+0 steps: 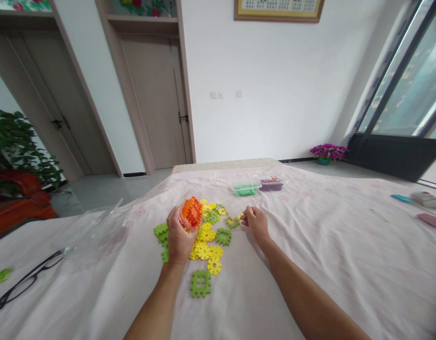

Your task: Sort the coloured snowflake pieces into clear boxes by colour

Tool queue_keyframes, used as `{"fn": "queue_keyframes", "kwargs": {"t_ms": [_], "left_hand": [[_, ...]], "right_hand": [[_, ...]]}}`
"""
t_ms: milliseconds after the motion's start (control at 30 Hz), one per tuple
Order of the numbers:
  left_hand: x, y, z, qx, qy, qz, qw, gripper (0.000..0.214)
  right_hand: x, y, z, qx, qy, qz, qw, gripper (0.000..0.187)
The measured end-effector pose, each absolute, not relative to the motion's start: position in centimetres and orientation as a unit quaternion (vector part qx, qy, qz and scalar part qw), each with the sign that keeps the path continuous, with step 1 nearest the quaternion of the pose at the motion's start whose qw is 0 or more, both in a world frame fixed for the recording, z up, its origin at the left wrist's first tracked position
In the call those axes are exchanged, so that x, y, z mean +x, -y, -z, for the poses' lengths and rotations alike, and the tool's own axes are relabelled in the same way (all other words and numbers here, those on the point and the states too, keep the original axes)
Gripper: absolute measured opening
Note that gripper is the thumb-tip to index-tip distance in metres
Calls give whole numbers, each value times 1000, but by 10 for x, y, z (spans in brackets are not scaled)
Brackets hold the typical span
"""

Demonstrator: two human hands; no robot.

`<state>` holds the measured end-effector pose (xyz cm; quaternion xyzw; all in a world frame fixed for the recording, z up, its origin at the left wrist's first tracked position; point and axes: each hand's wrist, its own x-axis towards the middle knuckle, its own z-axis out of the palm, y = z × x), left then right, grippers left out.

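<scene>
My left hand (pixel 178 236) is closed around an orange cluster of interlocking plastic pieces (pixel 192 211), held just above a cloth-covered table (pixel 310 245). Below and beside it lies a scatter of yellow gear-shaped pieces (pixel 205 248) and green square pieces (pixel 223 236). One green grid piece (pixel 200 283) lies apart, closer to me. My right hand (pixel 255 223) reaches to the pile's right edge, its fingertips pinched on a small yellow piece (pixel 241 216) next to a green and yellow piece (pixel 233 222).
Two small clear boxes stand farther back: one with green pieces (pixel 245 190), one with purple pieces (pixel 271 184). A crumpled clear plastic bag (pixel 94 231) and black glasses (pixel 27 279) lie at the left. Small items (pixel 428 199) rest at the far right edge.
</scene>
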<state>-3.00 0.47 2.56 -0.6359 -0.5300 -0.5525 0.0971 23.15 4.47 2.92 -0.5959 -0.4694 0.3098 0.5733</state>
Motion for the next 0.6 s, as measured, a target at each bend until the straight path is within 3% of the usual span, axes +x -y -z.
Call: {"fn": "queue_keyframes", "kwargs": {"t_ms": [267, 400, 600], "left_hand": [[-30, -6, -21, -720, 488, 434, 234, 58], [-26, -6, -21, -712, 465, 447, 278, 46], [-29, 1, -27, -694, 437, 485, 303, 44]], "right_hand": [[232, -47, -12, -584, 477, -303, 582, 39], [230, -43, -16, -575, 475, -293, 598, 39], [228, -42, -15, -550, 430, -299, 650, 39]]}}
